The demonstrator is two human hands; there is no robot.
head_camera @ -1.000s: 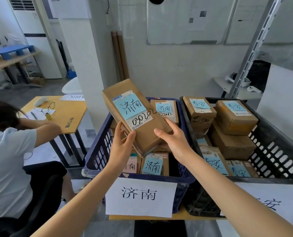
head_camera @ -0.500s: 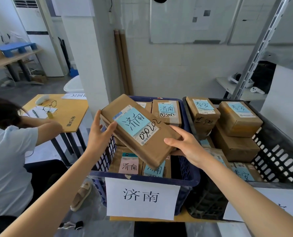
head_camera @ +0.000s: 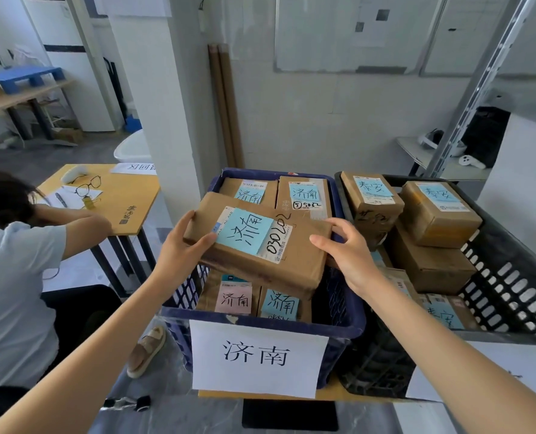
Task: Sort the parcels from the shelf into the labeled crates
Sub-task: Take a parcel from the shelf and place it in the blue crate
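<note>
Now | left grip (head_camera: 179,258), right grip (head_camera: 351,258) clasp flat cardboard parcel (head_camera: 298,264) | above blue lattice crate (head_camera: 345,328)

1. the parcel (head_camera: 304,255) is wrapped in brown kraft-like paper, matt, creased and scuffed at its edges.
2. the note (head_camera: 244,233) stuck on it is pale blue paper, matt, with marker ink.
3. the blue crate (head_camera: 338,325) is moulded plastic with a slight sheen, its walls slotted.
4. the black crate (head_camera: 517,283) is plastic too, duller.
5. the sign (head_camera: 259,380) on the blue crate is plain white paper, smooth and matt.
6. the counter (head_camera: 132,195) looks like yellow wood laminate, smooth.
7. the shelf post (head_camera: 475,89) is bare grey metal with a dull shine.
</note>
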